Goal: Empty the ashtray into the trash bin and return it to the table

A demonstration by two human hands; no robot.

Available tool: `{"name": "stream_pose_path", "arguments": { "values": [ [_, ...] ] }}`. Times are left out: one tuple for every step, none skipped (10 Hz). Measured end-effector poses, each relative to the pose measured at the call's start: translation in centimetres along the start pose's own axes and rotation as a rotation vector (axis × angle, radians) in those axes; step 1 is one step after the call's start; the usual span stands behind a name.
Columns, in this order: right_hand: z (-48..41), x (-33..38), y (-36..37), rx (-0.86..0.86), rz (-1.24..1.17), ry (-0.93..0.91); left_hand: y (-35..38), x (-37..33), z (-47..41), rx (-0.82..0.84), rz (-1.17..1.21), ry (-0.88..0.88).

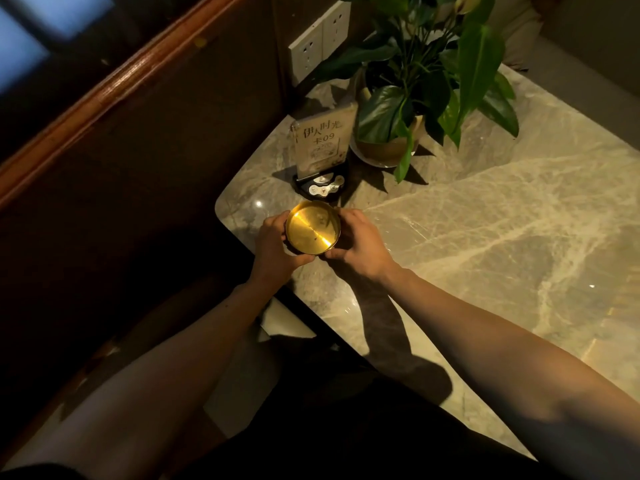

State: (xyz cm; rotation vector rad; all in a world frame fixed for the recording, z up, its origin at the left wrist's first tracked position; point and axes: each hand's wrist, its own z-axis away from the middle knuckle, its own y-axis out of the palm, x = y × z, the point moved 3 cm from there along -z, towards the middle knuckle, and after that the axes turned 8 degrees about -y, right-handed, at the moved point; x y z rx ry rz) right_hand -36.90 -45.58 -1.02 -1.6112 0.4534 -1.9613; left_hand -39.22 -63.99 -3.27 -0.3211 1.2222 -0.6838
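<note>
Both hands hold the ashtray (313,231), a round, gold-coloured metal dish, at the near left corner of the marble table (485,237). The left hand (275,245) wraps its left side and the right hand (358,242) its right, fingers (341,216) curled around the rim and pressing on it from both flanks, thumbs meeting under the near edge. Whether the dish rests on the table or hangs just above it cannot be told. Its inside looks nearly bare, with only a few dark specks, so this is probably the return step, with the dish being set back down; a pickup for emptying cannot be ruled out, and no trash bin is in view. If it is the return, the next move calls for lowering it flat, then loosening the fingers outward without dragging it toward the table's edge, which lies close on the left. Just beyond the ashtray, toward the far left corner, a table sign (322,143) on a dark base stands upright, and beside it a potted plant (415,98) spreads leaves over the table; both leave little room to push farther back. A wall socket plate (320,38) sits behind them.
</note>
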Motion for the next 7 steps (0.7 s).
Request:
{"name": "stream_pose_path", "arguments": {
  "values": [
    [-0.1,-0.1,0.2,0.009,0.017,0.007,0.3,0.2,0.0,-0.004,-0.012,0.001],
    [-0.2,-0.3,0.5,0.017,0.033,0.001,0.6,0.6,-0.1,-0.014,-0.024,0.014],
    [-0.2,-0.3,0.6,0.02,0.035,-0.015,0.6,0.8,-0.1,-0.021,-0.01,0.017],
    [0.0,0.0,0.4,0.034,0.034,-0.006,0.6,0.7,0.4,-0.026,-0.016,-0.015],
    [0.4,-0.1,0.4,0.057,0.02,0.007,0.8,0.7,0.8,-0.005,-0.016,-0.032],
    [1.1,-0.6,0.3,0.082,-0.004,0.006,0.9,1.0,1.5,0.025,0.027,-0.033],
    [2.0,-0.7,-0.4,0.057,0.015,0.007,0.9,0.5,2.3,-0.018,-0.001,-0.033]
  ]
}}
